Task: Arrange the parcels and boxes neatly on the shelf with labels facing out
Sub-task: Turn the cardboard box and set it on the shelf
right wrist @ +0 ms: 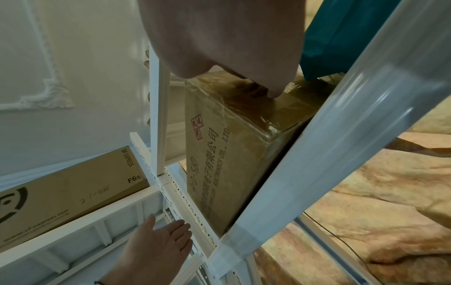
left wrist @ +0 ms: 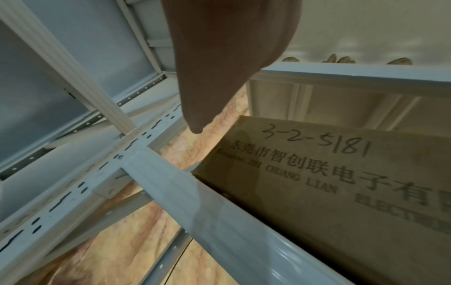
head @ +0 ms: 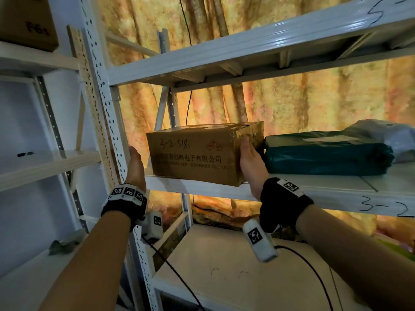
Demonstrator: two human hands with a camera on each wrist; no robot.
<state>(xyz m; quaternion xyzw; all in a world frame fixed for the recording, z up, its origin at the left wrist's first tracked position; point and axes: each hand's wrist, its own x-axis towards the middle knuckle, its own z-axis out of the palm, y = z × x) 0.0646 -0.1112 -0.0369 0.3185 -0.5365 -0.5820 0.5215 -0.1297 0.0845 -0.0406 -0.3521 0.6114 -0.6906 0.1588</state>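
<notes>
A brown cardboard box [head: 203,153] sits on the white metal shelf [head: 314,191] between the two hands, at the shelf's left end, its front bottom edge slightly overhanging the shelf lip. The face turned outward carries the handwritten code "3-2-5181" above printed Chinese characters and an English company line; glossy tape wraps its right end. The right hand [head: 251,162] presses against that taped right end with the thumb up along the front corner; the right wrist view shows a fingertip on the tape, while the other fingers are hidden behind the palm, so whether they curl round the back I cannot tell. The left hand [head: 135,169] is held flat and upright with straight fingers, just left of the box beside the perforated upright post [head: 105,104], holding nothing; whether it touches the cardboard I cannot tell. Immediately right of the right hand lies a dark teal parcel [head: 325,153], close against the box end, and beyond it a grey plastic-wrapped parcel [head: 395,140]. Up and to the left of the left hand, on the neighbouring rack, stands another brown carton [head: 27,21] marked "F6s". The shelf lip to the right of the right hand is hand-marked "3-2".
</notes>
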